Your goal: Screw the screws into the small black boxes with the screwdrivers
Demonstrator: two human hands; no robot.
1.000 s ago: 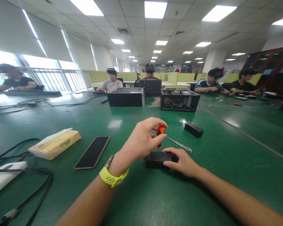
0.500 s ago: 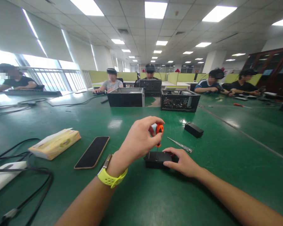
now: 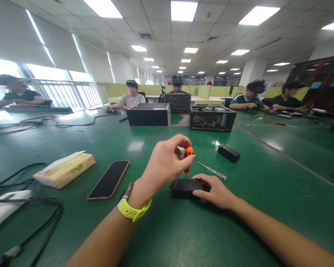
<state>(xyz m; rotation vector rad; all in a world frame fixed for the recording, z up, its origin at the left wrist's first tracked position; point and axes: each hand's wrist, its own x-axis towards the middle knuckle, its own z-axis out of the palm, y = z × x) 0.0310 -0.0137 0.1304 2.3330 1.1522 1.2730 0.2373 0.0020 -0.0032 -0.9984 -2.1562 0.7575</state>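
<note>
My left hand [image 3: 164, 165] pinches the orange handle of a small screwdriver [image 3: 187, 155], held upright with its tip down on a small black box [image 3: 183, 187] on the green table [image 3: 183, 230]. My right hand [image 3: 215, 191] lies on the box's right end, fingers curled over it and pressing it to the table. A yellow watch band sits on my left wrist.
A second screwdriver [image 3: 213, 171] lies just behind the box, another black box [image 3: 228, 152] farther back. A phone [image 3: 109, 179], a tissue pack [image 3: 64, 169] and black cables [image 3: 30, 207] lie to the left. Two open computer cases [image 3: 180, 115] and several seated people are across the table.
My left fingers have shifted round the orange handle, turning it slightly; the handle sits a little higher. My right hand and the box have stayed put.
</note>
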